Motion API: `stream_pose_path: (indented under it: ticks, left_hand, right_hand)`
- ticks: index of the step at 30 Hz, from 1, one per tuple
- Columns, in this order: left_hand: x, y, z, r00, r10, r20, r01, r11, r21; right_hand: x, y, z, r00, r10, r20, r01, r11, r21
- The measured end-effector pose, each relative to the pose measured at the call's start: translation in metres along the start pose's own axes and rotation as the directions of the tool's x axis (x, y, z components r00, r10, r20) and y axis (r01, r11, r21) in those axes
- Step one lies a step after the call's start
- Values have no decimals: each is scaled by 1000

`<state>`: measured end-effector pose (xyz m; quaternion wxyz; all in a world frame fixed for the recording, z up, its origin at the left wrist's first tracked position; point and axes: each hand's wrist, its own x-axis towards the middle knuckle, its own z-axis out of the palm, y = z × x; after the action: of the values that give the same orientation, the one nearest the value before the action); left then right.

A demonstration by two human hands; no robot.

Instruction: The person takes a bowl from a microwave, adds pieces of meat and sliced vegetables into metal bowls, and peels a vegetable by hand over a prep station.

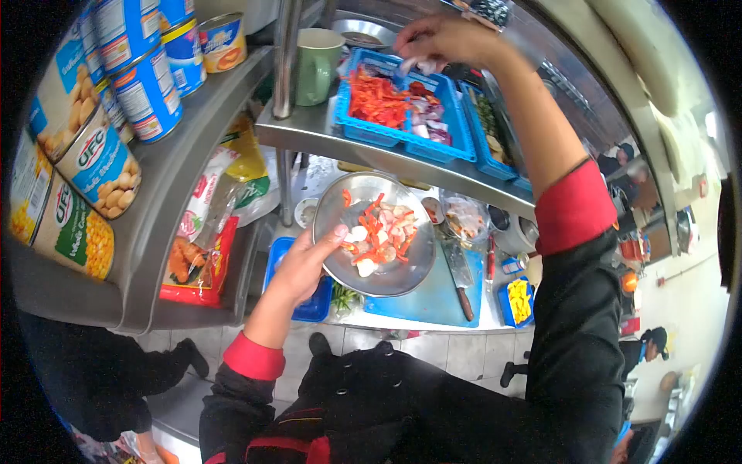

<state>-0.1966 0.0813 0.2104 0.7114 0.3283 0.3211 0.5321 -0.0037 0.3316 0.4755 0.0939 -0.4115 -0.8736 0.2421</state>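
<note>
My left hand (301,267) grips the rim of a metal bowl (421,267), thumb over the edge. Inside the bowl lie red pepper strips (376,224) and pale, pinkish-white pieces whose kind I cannot make out. Up at the shelf, my right hand (448,42) is closed on some red onion pieces (417,66). It hovers over a blue basket (371,133) with compartments. Sliced red pepper (377,100) fills the left part, and chopped red onion (430,124) sits in the right part.
A knife (459,278) lies on a blue cutting board (410,305) below the metal shelf (309,131). A green mug (317,66) stands beside the basket. Stacked cans (100,162) crowd the left shelf. A blue container (516,303) holds yellow pieces. Other people stand nearby.
</note>
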Motion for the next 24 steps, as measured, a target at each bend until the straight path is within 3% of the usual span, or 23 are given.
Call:
stream_pose_path:
  ticks: [1,2,4,5,6,8,9,11,14,18,20,22,23,24]
  left_hand:
    - [3,-5,4,1000,18,17,-18,999,-29]
    - [5,-7,11,999,16,33,-14,999,-46]
    - [6,-12,24,999,-40,36,43,996,-84]
    - [6,-15,33,995,-97,29,100,987,-126]
    - [6,-17,44,994,-96,51,102,988,-116]
    - [4,-22,74,990,-107,93,115,989,-87]
    - [4,-30,88,990,-102,99,110,991,-79]
    - [7,-50,111,977,-138,161,144,989,-32]
    - [13,-89,150,954,-219,203,226,974,-16]
    - [32,-158,203,909,-383,161,384,923,27]
    - [44,-190,229,888,-418,193,412,908,73]
    - [56,-217,256,846,-490,211,485,871,76]
    - [63,-234,263,855,-487,178,475,874,109]
    - [68,-241,281,844,-496,206,480,868,125]
  right_hand:
    - [-27,-18,9,998,29,48,-30,1000,7]
    - [-41,-10,16,983,-80,166,74,996,43]
    - [-95,-35,39,957,22,290,-21,1000,-5]
    - [-120,-37,54,942,-54,333,31,997,73]
    - [-144,-37,65,931,3,366,-26,998,60]
    - [-188,-27,73,914,-39,403,30,999,27]
    - [-209,-16,73,927,-117,356,143,989,-47]
    - [-255,1,65,952,-105,287,108,994,5]
    - [-324,48,59,937,-346,51,343,938,54]
    - [-427,127,29,940,-322,110,299,937,182]
    - [-487,173,6,868,-495,46,476,855,205]
    - [-559,220,-34,922,-361,-142,378,919,116]
    - [-597,246,-62,961,-221,-166,239,967,94]
    - [-636,267,-90,970,30,-241,-30,1000,5]
